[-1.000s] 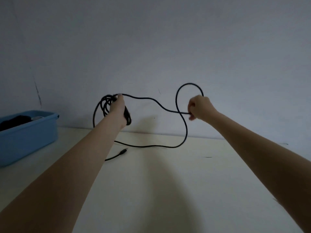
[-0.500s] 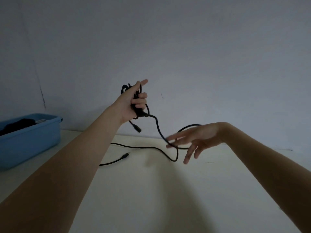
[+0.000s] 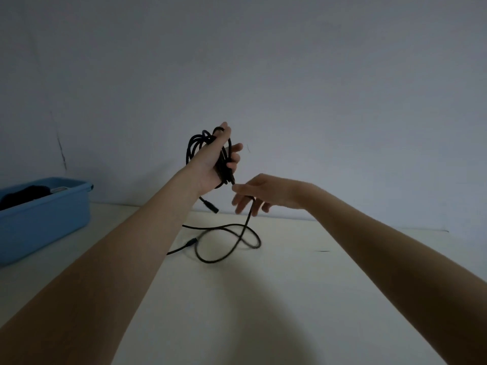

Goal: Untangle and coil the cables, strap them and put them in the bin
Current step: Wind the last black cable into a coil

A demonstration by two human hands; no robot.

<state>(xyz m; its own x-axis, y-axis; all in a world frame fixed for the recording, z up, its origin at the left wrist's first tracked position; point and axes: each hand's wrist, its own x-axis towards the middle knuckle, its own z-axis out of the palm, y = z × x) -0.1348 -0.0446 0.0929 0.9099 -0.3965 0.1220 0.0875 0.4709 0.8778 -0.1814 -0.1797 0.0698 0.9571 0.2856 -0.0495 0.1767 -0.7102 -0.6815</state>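
Left hand (image 3: 210, 164) fingers grip round black cable (image 3: 226, 233) coil; right hand (image 3: 259, 193) pinches strand

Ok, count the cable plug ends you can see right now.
2. One plug hangs below the left hand, under the coil. The other plug lies on the table. Dark things in the bin may hide more.

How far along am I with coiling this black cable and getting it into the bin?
Partly done. Several loops of the black cable are gathered in your left hand. Your right hand is at the loose run just below them. The rest lies on the table, uncoiled. No strap shows, and the blue bin awaits it.
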